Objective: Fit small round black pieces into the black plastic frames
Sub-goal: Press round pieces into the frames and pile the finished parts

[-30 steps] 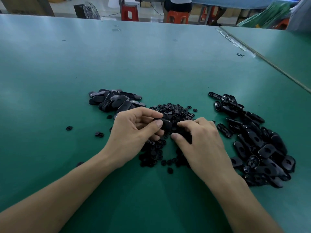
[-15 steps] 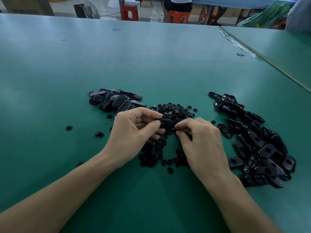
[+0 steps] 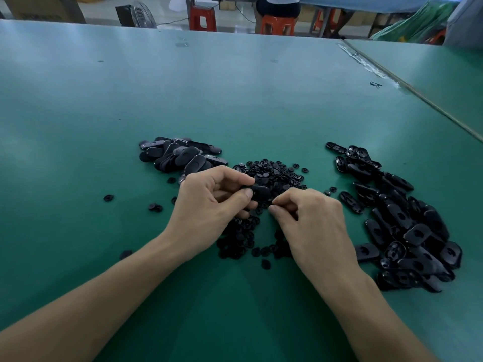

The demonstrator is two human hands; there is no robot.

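- Frame (image 3: 258,192), black and oval, is pinched between the thumb and curled fingers of the left hand (image 3: 209,207), just above the heap of round pieces (image 3: 274,173).
- Fingers of the right hand (image 3: 313,226) are curled, thumb and forefinger tips pressed together just beside the frame; whether a piece sits between them cannot be told.
- That heap lies mid-table, nearer the near edge; hollow frames (image 3: 407,231) are piled toward the right edge, smooth-backed frames (image 3: 180,155) toward the left.
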